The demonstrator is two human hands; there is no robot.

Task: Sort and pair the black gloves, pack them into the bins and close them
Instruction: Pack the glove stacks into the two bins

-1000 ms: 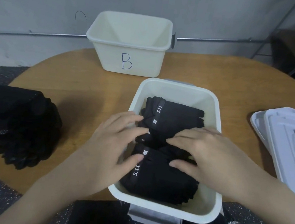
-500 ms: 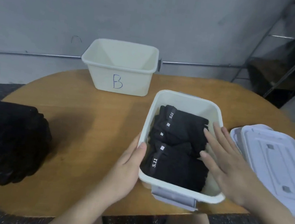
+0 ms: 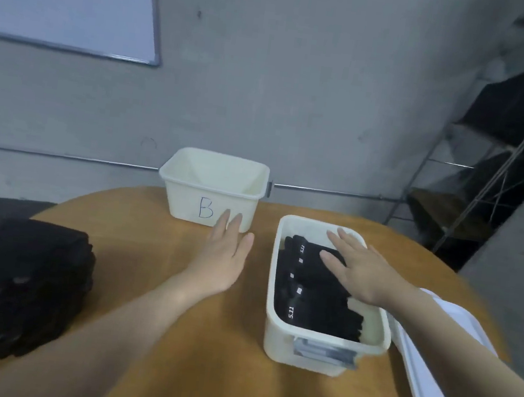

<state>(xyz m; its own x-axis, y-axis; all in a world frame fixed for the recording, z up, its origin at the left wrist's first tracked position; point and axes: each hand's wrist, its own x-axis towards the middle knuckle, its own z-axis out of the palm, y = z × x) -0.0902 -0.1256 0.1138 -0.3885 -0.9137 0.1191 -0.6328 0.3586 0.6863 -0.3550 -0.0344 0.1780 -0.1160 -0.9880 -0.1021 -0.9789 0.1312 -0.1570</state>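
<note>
A white bin (image 3: 279,339) stands on the table at the right, filled with folded black gloves (image 3: 310,306) that show small white labels. My right hand (image 3: 360,271) lies flat with straight fingers over the gloves at the bin's far end. My left hand (image 3: 226,253) hovers open above the table, its fingertips just in front of the empty white bin marked B (image 3: 212,185) at the back. A tall pile of loose black gloves (image 3: 25,284) sits at the table's left edge.
White lids (image 3: 430,377) lie stacked at the right edge of the round wooden table (image 3: 199,372), partly under my right forearm. A grey wall with a whiteboard stands behind, and a metal rack at the far right.
My left hand has left the filled bin's rim and moved forward towards bin B. My right hand has slid towards the far end of the gloves. The view has tilted upward.
</note>
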